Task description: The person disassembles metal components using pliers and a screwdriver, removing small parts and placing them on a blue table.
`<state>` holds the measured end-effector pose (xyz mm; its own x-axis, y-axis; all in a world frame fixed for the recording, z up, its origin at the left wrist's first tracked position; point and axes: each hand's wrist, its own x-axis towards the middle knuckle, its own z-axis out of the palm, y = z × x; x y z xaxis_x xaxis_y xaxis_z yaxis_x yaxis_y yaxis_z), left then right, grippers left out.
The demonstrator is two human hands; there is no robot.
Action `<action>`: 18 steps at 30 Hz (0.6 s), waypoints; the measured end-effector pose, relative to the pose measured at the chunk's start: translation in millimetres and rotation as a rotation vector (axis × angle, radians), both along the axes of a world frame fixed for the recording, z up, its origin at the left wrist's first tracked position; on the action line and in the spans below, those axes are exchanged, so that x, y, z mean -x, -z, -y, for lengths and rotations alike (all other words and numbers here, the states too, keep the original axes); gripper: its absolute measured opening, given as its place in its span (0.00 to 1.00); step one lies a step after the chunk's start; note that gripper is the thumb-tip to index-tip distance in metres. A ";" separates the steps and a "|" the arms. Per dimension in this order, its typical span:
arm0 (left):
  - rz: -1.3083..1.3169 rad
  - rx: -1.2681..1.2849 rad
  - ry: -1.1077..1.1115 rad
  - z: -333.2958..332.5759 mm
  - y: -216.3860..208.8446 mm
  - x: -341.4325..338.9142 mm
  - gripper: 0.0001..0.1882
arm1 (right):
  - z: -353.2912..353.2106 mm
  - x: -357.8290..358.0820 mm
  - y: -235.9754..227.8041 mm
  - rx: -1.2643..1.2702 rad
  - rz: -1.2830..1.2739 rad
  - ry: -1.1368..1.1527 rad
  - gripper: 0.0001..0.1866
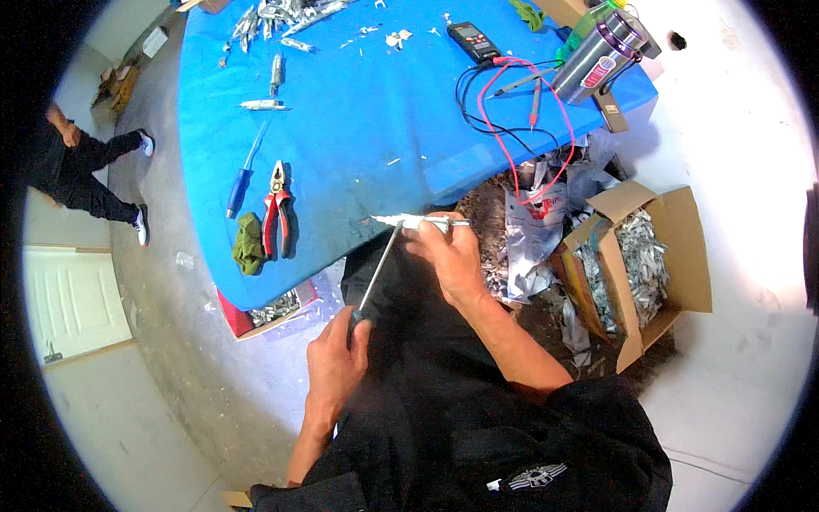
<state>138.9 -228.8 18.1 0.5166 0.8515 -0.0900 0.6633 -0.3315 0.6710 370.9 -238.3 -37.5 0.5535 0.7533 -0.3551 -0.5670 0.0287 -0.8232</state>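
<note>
My left hand is closed around the dark handle of a screwdriver. Its long metal shaft slants up and right. The tip meets a narrow silvery-white piece, whose exact kind I cannot make out. My right hand pinches that piece level, just off the near edge of the blue-covered table. Red-handled pliers lie on the cloth to the left, with a blue-handled screwdriver and a crumpled green cloth beside them.
Silvery pieces are heaped at the table's far left. A multimeter with red and black leads and a steel flask stand far right. An open cardboard box of silvery scraps sits lower right. A person is at the left.
</note>
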 end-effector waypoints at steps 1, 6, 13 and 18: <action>-0.007 -0.022 0.013 -0.2 0.6 0.3 0.14 | -0.2 1.1 1.4 0.006 0.032 0.007 0.12; -0.044 0.062 0.060 -13.7 -24.0 -4.6 0.14 | -0.9 -2.2 7.1 -0.024 0.285 -0.025 0.12; -0.180 0.094 0.162 -68.2 -75.3 -3.6 0.12 | 1.9 -16.1 3.9 -0.018 0.580 -0.127 0.11; -0.251 -0.022 0.318 -110.8 -100.8 -6.9 0.13 | 1.9 -25.1 -0.4 -0.009 0.730 -0.179 0.11</action>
